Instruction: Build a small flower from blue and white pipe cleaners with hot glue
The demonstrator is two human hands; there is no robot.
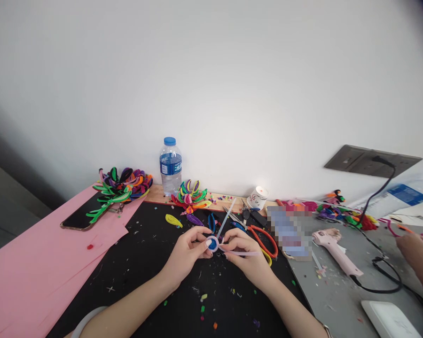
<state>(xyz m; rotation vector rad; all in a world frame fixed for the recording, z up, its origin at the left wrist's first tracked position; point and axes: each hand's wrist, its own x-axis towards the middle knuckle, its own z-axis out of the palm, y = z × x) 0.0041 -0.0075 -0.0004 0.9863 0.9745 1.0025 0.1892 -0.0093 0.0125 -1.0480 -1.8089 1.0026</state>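
Near the middle of the black mat [134,291], my left hand [192,249] pinches a small ring [214,243], pale lilac outside with blue inside. My right hand [241,253] has its fingers closed on a pale lilac strip [248,254] that runs from the ring's right side. A translucent stick [227,218] lies just behind the ring. Orange-handled scissors [264,241] rest beyond my right hand. Yellow [174,221] and purple [195,219] pipe-cleaner loops lie behind my left hand.
At the back stand a water bottle [170,166] and a paper cup [257,198]. A phone [82,211] and pipe-cleaner bundle [127,185] are on the left. On the right lie a pink glue gun [338,256], its cable, and a white box [389,319]; another person's hand [418,258] is there.
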